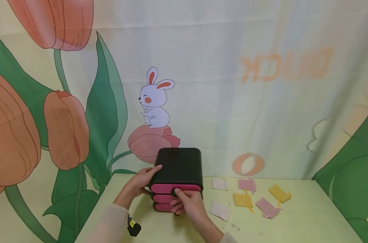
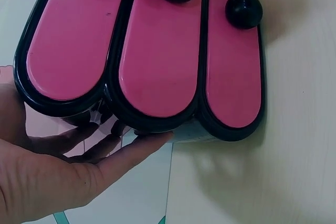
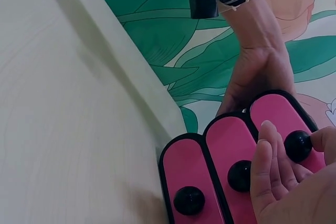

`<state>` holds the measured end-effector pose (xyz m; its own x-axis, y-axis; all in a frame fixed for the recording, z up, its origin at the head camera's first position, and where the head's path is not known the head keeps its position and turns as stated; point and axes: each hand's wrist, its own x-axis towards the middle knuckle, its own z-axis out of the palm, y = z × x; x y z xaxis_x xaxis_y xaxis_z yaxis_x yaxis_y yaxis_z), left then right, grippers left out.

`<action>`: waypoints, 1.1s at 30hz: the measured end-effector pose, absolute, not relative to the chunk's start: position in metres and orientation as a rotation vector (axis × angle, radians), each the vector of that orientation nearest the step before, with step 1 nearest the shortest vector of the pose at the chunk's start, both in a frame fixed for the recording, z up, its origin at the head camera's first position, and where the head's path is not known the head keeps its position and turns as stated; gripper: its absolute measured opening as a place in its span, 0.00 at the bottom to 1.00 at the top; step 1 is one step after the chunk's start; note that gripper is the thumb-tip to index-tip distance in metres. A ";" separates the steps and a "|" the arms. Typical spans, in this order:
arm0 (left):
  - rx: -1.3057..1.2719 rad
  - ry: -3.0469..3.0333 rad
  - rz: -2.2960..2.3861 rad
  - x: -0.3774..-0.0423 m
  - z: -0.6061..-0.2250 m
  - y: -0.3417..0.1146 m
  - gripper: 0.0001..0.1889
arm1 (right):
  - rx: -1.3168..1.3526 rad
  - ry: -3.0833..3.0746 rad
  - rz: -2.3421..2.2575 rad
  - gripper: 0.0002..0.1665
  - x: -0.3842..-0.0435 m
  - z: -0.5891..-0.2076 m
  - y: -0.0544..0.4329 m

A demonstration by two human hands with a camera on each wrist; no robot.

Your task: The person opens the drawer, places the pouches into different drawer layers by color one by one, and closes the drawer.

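Spreading along the flank at far left, the left hand [image 1: 143, 179] lays its thumb over the top edge of the black drawer unit [image 1: 178, 165], fingers against the side, holding nothing loose; that brace looks meant to stop the unit shifting. And here's the unit itself, upright on the pale table [image 1: 302, 216] near the curtain [image 1: 214, 101], three pink fronts facing the person, likely so every knob is within reach. In comes the right hand [image 1: 191, 204], narrow on the top knob [image 3: 297, 146], pinching it between thumb and fingers, the spare fingers beside the middle knob [image 3: 240, 176]; a small round handle seems to ask for just that. The top front [image 1: 162, 188] looks flush. Over to the right, drawstring pouches [image 1: 243, 199] in white, pink and mustard lie flat and spaced, perhaps for easy picking; nearer, small bits [image 1: 235, 226], too tiny to identify.
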<state>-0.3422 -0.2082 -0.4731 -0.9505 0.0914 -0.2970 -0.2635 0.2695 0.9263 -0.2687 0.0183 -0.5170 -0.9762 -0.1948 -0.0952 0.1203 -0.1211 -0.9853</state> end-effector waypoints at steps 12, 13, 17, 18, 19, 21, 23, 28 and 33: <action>-0.141 2.248 1.683 -0.347 -0.467 -0.212 0.55 | -0.036 1.936 -2.193 0.24 -0.249 -0.510 0.021; -0.136 2.252 1.673 -0.348 -0.467 -0.212 0.54 | -0.035 1.933 -2.187 0.24 -0.246 -0.510 0.022; -0.116 2.258 1.658 -0.349 -0.464 -0.211 0.53 | -0.045 1.923 -2.181 0.24 -0.234 -0.509 0.024; -0.114 2.258 1.658 -0.349 -0.464 -0.211 0.53 | -0.046 1.916 -2.180 0.24 -0.231 -0.509 0.024; -0.112 2.260 1.656 -0.350 -0.464 -0.212 0.53 | -0.050 1.914 -2.177 0.24 -0.228 -0.510 0.024; -0.118 2.257 1.656 -0.349 -0.464 -0.213 0.54 | -0.048 1.910 -2.159 0.24 -0.222 -0.512 0.023; -0.130 2.246 1.661 -0.348 -0.464 -0.215 0.53 | -0.043 1.914 -2.128 0.24 -0.216 -0.515 0.021; -0.126 2.239 1.664 -0.346 -0.466 -0.217 0.54 | -0.026 1.972 -2.058 0.22 -0.204 -0.524 0.018; -0.132 2.242 1.664 -0.345 -0.470 -0.215 0.54 | -0.013 1.961 -2.049 0.21 -0.195 -0.528 0.021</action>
<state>-0.3446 -0.2154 -0.4695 -0.9363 0.1286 -0.3268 -0.2756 0.3078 0.9106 -0.1953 0.0214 -0.5284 -0.9535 -0.2240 -0.2016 0.2112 -0.0196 -0.9773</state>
